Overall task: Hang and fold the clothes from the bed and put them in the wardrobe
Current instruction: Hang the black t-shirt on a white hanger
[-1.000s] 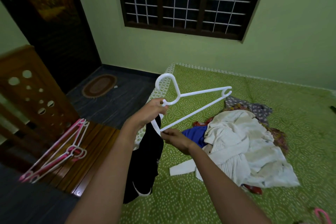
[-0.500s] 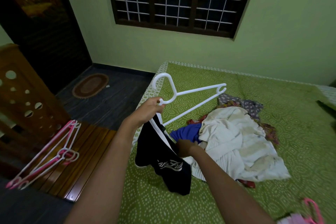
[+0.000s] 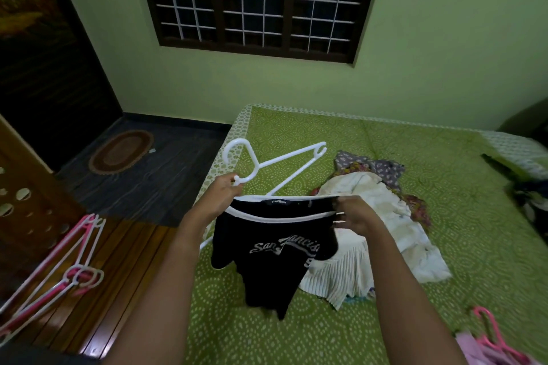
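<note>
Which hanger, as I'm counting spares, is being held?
The white hanger in the left hand; the pink and white bunch lies on the wooden surface, the pink one on the bed.

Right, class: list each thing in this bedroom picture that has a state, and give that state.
White plastic hanger: gripped near its hook by left hand.
Black T-shirt with white trim: held up, collar stretched from left hand to right hand.
Cream clothes pile: crumpled, unfolded, on green bed.
Pink and white hangers: lying bare on wooden bench.
</note>
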Demonstrator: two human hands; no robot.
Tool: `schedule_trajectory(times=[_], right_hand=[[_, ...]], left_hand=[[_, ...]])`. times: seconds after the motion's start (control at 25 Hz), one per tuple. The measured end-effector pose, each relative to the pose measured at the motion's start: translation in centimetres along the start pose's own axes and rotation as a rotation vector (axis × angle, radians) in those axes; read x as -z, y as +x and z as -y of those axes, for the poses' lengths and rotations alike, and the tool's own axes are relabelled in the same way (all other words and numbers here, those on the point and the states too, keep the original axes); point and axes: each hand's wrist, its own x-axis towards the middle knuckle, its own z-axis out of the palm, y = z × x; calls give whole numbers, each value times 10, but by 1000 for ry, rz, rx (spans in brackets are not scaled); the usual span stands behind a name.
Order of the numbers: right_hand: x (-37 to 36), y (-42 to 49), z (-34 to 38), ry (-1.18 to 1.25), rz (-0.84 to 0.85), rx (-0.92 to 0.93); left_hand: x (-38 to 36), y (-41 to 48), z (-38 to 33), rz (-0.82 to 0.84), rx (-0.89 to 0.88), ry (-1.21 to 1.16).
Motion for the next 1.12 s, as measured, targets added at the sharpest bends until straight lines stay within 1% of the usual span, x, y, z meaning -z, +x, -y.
schedule_trajectory(times=[0.04, 0.08, 0.16, 0.24, 0.36, 0.44, 0.56, 0.72, 0.8, 0.92, 1.04, 1.12], right_hand=[[6, -1, 6, 133, 16, 9], [13, -1, 12, 217, 23, 12], [24, 1, 24, 235, 9, 11], [31, 5, 31, 175, -90, 10], [38, 20, 34, 117, -330, 50], [41, 28, 33, 124, -392, 63], [46, 29, 35, 206, -329, 17], [52, 33, 36, 83, -246, -42], [53, 34, 35, -1, -255, -68], [52, 25, 41, -115, -301, -23], [49, 11, 51, -200, -230, 35], [50, 4, 56, -319, -170, 94]], left_hand=[[-2, 0, 0, 1, -12, -28], [-4, -1, 0, 0, -33, -66], [-7, -2, -3, -10, -67, -141], [-10, -3, -6, -5, -101, -147], [-16, -3, -7, 20, -148, -112], [-17, -4, -9, 38, -158, -96], [-16, -4, -10, 59, -167, -65], [-11, -6, -8, 119, -135, -90], [-8, -5, -4, 154, -131, -88], [-6, -3, -4, 198, -119, -30], [-3, -2, -12, 210, -97, -13], [-1, 0, -15, 192, -87, 22]])
